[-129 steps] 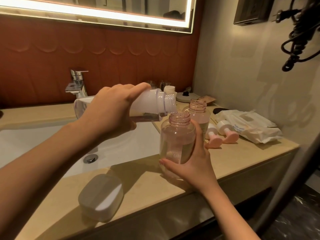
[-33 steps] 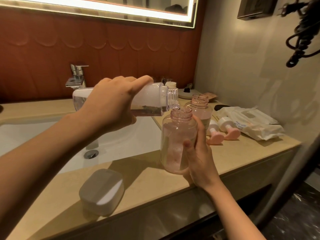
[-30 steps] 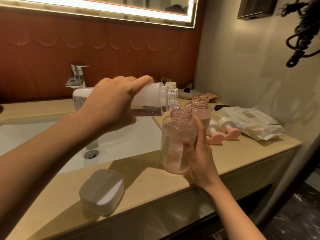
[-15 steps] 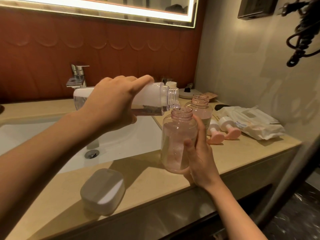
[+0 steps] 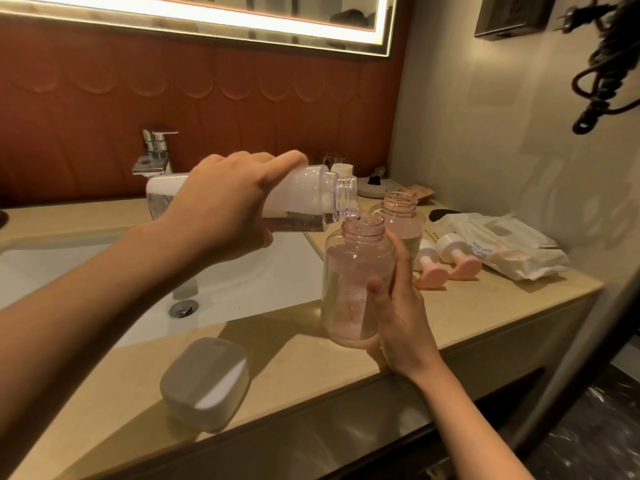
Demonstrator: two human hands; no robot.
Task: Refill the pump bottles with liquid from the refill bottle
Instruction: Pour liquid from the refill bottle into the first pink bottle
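My left hand (image 5: 221,209) grips the white refill bottle (image 5: 311,199), tipped on its side, mouth to the right. Clear liquid runs from that mouth into the open neck of a pink see-through pump bottle (image 5: 353,285). My right hand (image 5: 398,306) holds this bottle upright at its right side, lifted slightly over the counter's front. A second open pink bottle (image 5: 403,216) stands just behind it. Two pink-and-white pump heads (image 5: 446,263) lie on the counter to the right.
The beige counter (image 5: 467,303) holds a grey soap box (image 5: 204,379) at the front and a white wipes pack (image 5: 502,247) at the right by the wall. The white sink (image 5: 242,285) with a chrome tap (image 5: 156,150) lies at the left. A black cord (image 5: 602,64) hangs upper right.
The pink bottle has come up off the counter, and my right hand has shifted lower around its side. The refill bottle stays tipped over its neck, and liquid keeps flowing.
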